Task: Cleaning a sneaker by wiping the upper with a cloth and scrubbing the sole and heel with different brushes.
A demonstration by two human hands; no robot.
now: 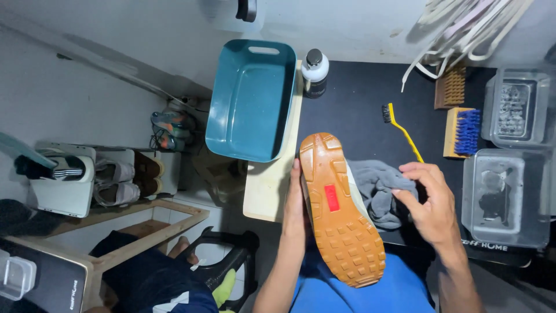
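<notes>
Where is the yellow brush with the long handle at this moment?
In the head view, the yellow brush lies on the black mat, right of centre, between the white bottle and the blue-bristled brush, above the right hand.

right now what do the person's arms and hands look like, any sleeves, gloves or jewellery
Both forearms are bare, with no sleeves reaching into view. The left hand and right hand wear no gloves, and no rings, watch or bracelet show on the sides that face the camera. Fingernails on the right hand look short and unpainted. The lap below is covered by blue clothing.
</notes>
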